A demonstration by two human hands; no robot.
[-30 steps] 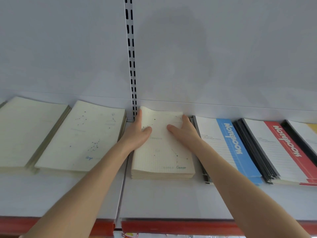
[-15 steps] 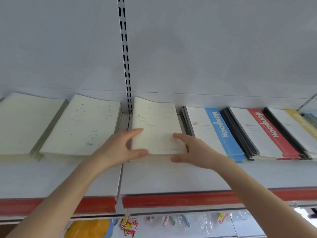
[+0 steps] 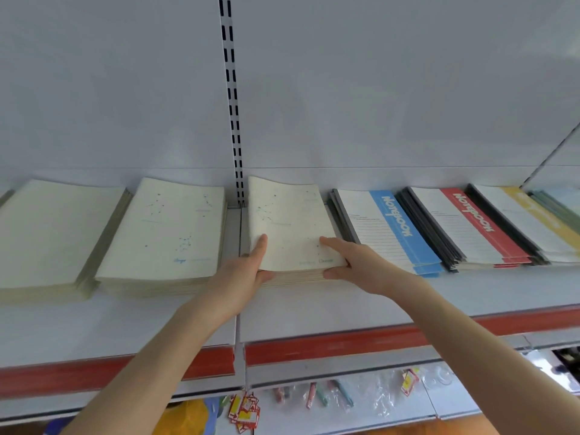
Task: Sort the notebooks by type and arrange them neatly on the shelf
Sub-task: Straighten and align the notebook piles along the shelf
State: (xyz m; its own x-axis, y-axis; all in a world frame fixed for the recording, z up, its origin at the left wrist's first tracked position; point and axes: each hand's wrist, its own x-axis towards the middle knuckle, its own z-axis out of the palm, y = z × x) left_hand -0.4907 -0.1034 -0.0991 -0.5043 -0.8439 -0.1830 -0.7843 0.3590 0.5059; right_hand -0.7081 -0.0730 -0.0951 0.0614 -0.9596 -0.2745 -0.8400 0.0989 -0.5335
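A: Where is the cream constellation stack (image 3: 292, 224) lying now?

B: It is lying on the shelf (image 3: 314, 309), between the 2 hands. The left hand (image 3: 241, 277) is pinching its near left corner. 1 finger is lying straight on the top cover and the thumb is pressing the front edge. The other fingers I cannot tell. The right hand (image 3: 357, 265) is pinching the near right corner, with its fingers (image 3: 332, 244) lying together on the cover and the thumb in front.

A: What is making this step go well?

B: I am thinking both thumbs should be pushing evenly, so the edges are lining up and the stack is not turning. Just outside the right fingers the blue notebooks (image 3: 389, 233) are almost touching, so that side is needing care. Outside the left finger another constellation stack (image 3: 166, 233) is lying apart.
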